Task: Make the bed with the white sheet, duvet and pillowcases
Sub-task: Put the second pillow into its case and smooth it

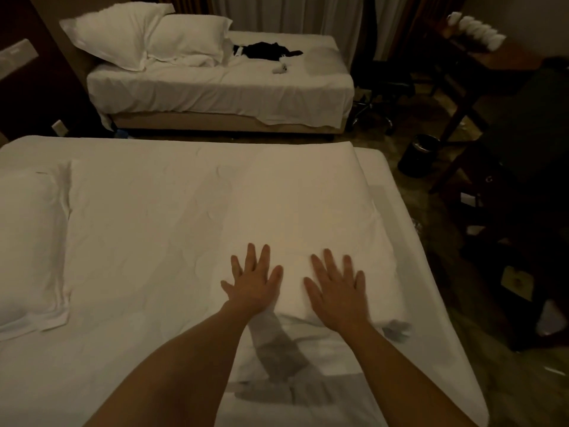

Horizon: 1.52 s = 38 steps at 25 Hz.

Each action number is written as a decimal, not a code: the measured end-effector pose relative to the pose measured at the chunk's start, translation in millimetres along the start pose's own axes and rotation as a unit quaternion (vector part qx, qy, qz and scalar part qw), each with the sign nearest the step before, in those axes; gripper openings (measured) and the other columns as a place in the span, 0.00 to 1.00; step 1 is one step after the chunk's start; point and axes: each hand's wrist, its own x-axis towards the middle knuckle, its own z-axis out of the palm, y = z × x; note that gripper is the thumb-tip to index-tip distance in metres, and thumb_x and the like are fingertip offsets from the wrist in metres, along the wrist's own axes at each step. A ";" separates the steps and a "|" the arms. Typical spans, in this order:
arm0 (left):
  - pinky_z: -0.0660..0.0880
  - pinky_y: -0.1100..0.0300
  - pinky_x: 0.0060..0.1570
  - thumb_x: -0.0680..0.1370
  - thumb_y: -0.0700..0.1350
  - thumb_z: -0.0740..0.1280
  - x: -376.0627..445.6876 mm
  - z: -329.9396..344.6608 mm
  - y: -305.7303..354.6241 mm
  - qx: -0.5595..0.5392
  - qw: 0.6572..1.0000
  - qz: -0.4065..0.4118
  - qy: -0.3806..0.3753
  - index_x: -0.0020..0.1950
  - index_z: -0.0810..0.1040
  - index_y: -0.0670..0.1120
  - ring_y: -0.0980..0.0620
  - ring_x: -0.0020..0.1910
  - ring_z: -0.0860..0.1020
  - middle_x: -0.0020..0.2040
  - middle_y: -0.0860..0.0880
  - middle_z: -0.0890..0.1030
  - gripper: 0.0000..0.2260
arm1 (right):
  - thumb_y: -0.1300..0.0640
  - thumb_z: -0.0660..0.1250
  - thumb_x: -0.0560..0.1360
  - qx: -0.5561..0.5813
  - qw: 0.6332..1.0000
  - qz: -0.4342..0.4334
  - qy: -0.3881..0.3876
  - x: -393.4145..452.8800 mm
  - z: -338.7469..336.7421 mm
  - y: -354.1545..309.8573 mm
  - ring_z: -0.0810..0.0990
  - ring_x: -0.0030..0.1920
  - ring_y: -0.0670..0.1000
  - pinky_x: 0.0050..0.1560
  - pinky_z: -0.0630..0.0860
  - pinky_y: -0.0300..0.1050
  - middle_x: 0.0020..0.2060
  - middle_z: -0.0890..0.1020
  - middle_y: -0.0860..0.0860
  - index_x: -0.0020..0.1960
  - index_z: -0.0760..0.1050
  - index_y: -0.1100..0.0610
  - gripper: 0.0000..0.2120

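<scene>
A white duvet [184, 217] lies spread over the near bed, its right edge short of the bed's foot. The white sheet [431, 303] shows beyond that edge. A white pillow [27, 241] in its pillowcase rests at the left end of the bed. My left hand [254, 280] lies flat on the duvet with fingers spread. My right hand [337, 286] lies flat beside it, also with fingers apart. Both press near the duvet's front right part, holding nothing.
A second bed [215, 87] stands beyond, with two white pillows [147, 35] and a dark garment [264, 50] on it. At right are a dark wooden table [480, 57], an office chair [381, 97], a black bin [418, 155] and dark furniture [529, 211].
</scene>
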 end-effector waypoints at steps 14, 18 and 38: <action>0.40 0.29 0.72 0.84 0.60 0.43 58.3 -16.2 40.7 0.066 0.990 0.124 -0.014 0.81 0.44 0.63 0.47 0.79 0.33 0.81 0.59 0.37 0.24 | 0.38 0.40 0.83 0.031 0.998 -0.057 -0.011 81.5 -17.7 -15.7 0.37 0.80 0.56 0.78 0.39 0.62 0.81 0.41 0.47 0.81 0.43 0.42 0.28; 0.39 0.31 0.74 0.85 0.59 0.43 112.2 -25.0 56.2 0.060 0.994 0.095 0.009 0.81 0.44 0.61 0.47 0.79 0.33 0.81 0.57 0.37 0.24 | 0.36 0.27 0.74 0.000 0.998 -0.062 0.005 138.8 -20.9 -10.8 0.35 0.80 0.55 0.78 0.37 0.61 0.81 0.40 0.47 0.81 0.41 0.41 0.36; 0.37 0.29 0.72 0.79 0.70 0.42 415.8 -37.0 54.8 0.162 0.986 0.023 0.043 0.80 0.39 0.64 0.46 0.79 0.32 0.80 0.57 0.34 0.31 | 0.36 0.37 0.81 -0.070 0.998 0.009 0.006 458.5 19.2 80.9 0.38 0.80 0.55 0.79 0.38 0.59 0.81 0.40 0.50 0.81 0.37 0.44 0.31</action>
